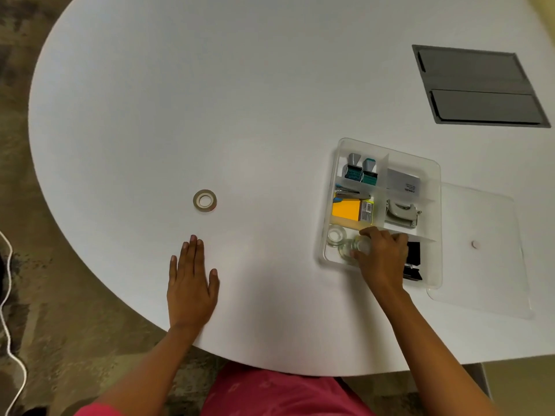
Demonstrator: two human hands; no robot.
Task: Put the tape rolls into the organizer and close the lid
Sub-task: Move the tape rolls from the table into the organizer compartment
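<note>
A clear plastic organizer (437, 223) with several compartments sits on the white table at the right. Its clear lid (480, 250) lies flat on the table to its right. My right hand (381, 256) reaches into the near left compartment, fingers closed around a clear tape roll (350, 250). Another clear tape roll (336, 235) lies in the same compartment just beyond. A brownish tape roll (204, 201) lies flat on the table at the centre left. My left hand (192, 283) rests flat on the table, palm down, a little nearer than that roll.
The organizer also holds stamps (360, 171), a yellow notepad (347, 209), a stapler (351, 193), a hole punch (401, 213), a grey box (404, 183) and black clips (413, 262). A dark cable hatch (480, 88) is set into the table at the far right. The table's curved edge (270, 369) runs close to me.
</note>
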